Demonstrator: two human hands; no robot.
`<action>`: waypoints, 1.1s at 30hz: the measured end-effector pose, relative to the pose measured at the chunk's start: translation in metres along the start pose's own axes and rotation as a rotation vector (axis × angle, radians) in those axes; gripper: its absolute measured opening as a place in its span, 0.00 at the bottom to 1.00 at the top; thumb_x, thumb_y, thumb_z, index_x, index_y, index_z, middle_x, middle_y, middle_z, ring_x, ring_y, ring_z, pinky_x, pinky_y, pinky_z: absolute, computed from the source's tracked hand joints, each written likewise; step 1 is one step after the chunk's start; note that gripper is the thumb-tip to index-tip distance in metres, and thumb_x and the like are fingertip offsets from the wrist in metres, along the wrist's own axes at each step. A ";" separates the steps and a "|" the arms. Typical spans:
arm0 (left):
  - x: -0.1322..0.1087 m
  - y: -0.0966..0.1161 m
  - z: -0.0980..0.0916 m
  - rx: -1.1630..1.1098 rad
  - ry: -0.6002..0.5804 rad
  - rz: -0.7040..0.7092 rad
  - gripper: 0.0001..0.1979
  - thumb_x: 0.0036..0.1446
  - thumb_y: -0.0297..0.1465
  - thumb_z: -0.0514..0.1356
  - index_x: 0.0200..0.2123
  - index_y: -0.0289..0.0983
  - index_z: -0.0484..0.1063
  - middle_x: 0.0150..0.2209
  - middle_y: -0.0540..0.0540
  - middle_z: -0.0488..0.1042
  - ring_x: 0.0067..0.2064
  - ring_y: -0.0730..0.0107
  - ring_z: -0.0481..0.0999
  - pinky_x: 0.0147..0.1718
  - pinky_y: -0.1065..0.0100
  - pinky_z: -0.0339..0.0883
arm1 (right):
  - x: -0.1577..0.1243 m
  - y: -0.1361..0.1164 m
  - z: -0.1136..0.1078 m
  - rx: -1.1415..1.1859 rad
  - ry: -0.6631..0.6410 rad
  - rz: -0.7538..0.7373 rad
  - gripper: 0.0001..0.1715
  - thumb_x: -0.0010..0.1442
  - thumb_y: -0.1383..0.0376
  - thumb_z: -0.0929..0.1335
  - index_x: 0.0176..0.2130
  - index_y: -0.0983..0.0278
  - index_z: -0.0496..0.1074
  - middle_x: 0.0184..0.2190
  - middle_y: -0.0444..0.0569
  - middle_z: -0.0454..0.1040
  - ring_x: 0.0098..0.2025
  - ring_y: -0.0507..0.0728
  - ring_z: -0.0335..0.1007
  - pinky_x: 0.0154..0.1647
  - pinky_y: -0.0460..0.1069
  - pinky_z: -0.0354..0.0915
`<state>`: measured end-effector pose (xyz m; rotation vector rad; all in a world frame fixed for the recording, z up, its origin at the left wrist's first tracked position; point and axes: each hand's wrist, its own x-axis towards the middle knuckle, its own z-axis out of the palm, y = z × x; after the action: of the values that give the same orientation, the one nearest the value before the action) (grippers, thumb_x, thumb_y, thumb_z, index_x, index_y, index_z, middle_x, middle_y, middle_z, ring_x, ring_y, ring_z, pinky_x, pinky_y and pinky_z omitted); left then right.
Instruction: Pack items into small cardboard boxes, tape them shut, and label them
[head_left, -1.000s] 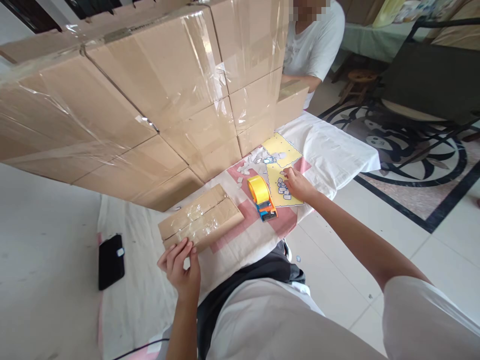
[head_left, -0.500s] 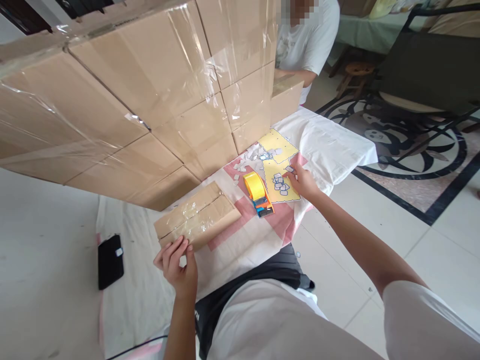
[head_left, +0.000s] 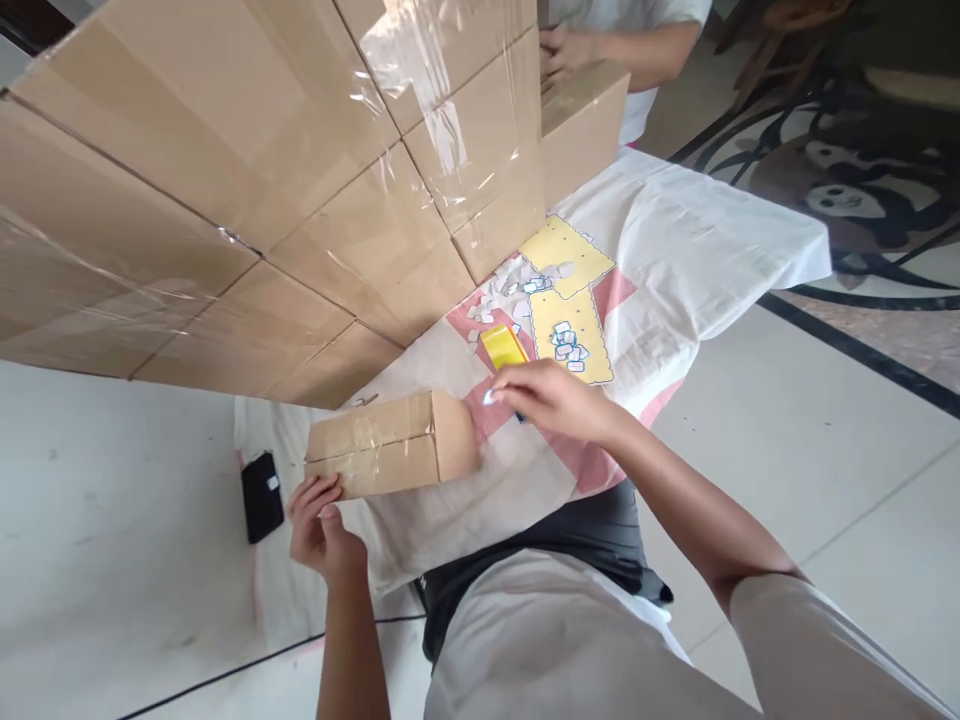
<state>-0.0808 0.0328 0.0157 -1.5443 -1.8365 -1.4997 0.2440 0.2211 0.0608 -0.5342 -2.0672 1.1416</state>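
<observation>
My left hand (head_left: 328,530) grips the near left end of a small cardboard box (head_left: 375,445), its fingers on the taped top and the thumb at the near side. Between the thumb and fingertips of my right hand (head_left: 559,400) is a small white sticker (head_left: 489,397) with a bluish edge, just right of the box. Behind that hand lies a yellow tape dispenser (head_left: 502,346), partly covered by it. Several small blue-edged stickers (head_left: 568,350) rest on a yellow sheet (head_left: 598,350). White paper scraps (head_left: 491,303) lie scattered beside it.
A tall wall of taped cardboard boxes (head_left: 225,150) rises along the table's far side. Another person's hand (head_left: 566,50) is at a box (head_left: 589,140) at the back right. A black flat device (head_left: 262,497) lies at left. A white cloth (head_left: 720,230) covers the table.
My right hand has moved left from the yellow sheet towards the box, carrying a sticker. The box has turned in my left hand, so its right end flap shows. The view has shifted.
</observation>
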 end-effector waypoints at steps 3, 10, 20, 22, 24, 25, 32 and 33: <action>0.002 0.005 0.002 -0.018 0.026 -0.033 0.10 0.64 0.32 0.57 0.32 0.37 0.75 0.38 0.44 0.80 0.53 0.56 0.77 0.58 0.45 0.66 | -0.002 0.003 0.026 -0.215 -0.252 -0.020 0.09 0.71 0.65 0.65 0.41 0.63 0.75 0.33 0.46 0.78 0.34 0.54 0.72 0.30 0.47 0.53; 0.002 0.010 0.011 -0.012 0.091 -0.086 0.08 0.61 0.31 0.57 0.30 0.38 0.72 0.36 0.46 0.79 0.52 0.57 0.77 0.61 0.44 0.64 | 0.006 0.023 0.053 -0.553 -0.471 -0.113 0.12 0.70 0.73 0.64 0.44 0.63 0.76 0.38 0.49 0.78 0.35 0.54 0.71 0.28 0.51 0.43; -0.002 0.012 0.015 0.032 0.119 -0.129 0.07 0.59 0.31 0.56 0.29 0.39 0.70 0.37 0.46 0.78 0.54 0.56 0.75 0.63 0.43 0.61 | 0.013 0.028 0.076 -0.505 -0.204 0.164 0.15 0.71 0.58 0.66 0.46 0.67 0.76 0.41 0.55 0.81 0.42 0.61 0.77 0.35 0.51 0.61; -0.003 0.012 0.016 0.034 0.121 -0.129 0.06 0.59 0.31 0.57 0.30 0.39 0.71 0.37 0.46 0.78 0.54 0.56 0.74 0.63 0.43 0.61 | 0.002 0.024 0.093 -0.366 -0.104 0.323 0.15 0.71 0.58 0.65 0.48 0.65 0.77 0.42 0.54 0.82 0.43 0.61 0.78 0.39 0.51 0.66; -0.004 0.011 0.016 0.035 0.132 -0.130 0.06 0.60 0.31 0.57 0.30 0.39 0.71 0.38 0.46 0.78 0.55 0.56 0.74 0.63 0.43 0.60 | -0.011 0.020 0.114 -0.159 -0.008 0.397 0.17 0.72 0.62 0.63 0.55 0.63 0.75 0.47 0.54 0.82 0.46 0.60 0.79 0.46 0.52 0.71; -0.005 0.010 0.017 0.036 0.139 -0.131 0.06 0.60 0.30 0.56 0.30 0.39 0.71 0.38 0.46 0.78 0.55 0.56 0.74 0.63 0.43 0.60 | -0.017 0.019 0.126 -0.054 0.049 0.408 0.21 0.72 0.65 0.61 0.60 0.62 0.72 0.52 0.54 0.80 0.51 0.59 0.78 0.51 0.53 0.72; -0.009 0.000 0.017 0.021 0.156 -0.161 0.07 0.58 0.33 0.57 0.30 0.39 0.71 0.37 0.45 0.78 0.55 0.56 0.74 0.62 0.43 0.61 | -0.041 0.024 0.150 0.238 0.098 0.408 0.49 0.59 0.65 0.71 0.74 0.58 0.53 0.70 0.56 0.57 0.71 0.62 0.57 0.69 0.57 0.60; -0.007 -0.002 0.015 0.012 0.159 -0.172 0.07 0.57 0.34 0.57 0.29 0.40 0.71 0.36 0.45 0.78 0.54 0.55 0.74 0.62 0.42 0.61 | -0.039 0.024 0.147 0.188 0.052 0.373 0.56 0.55 0.63 0.74 0.74 0.57 0.51 0.73 0.56 0.50 0.74 0.65 0.50 0.71 0.60 0.56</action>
<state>-0.0744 0.0425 0.0034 -1.2487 -1.9211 -1.6319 0.1607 0.1266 -0.0277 -0.8707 -1.8368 1.5000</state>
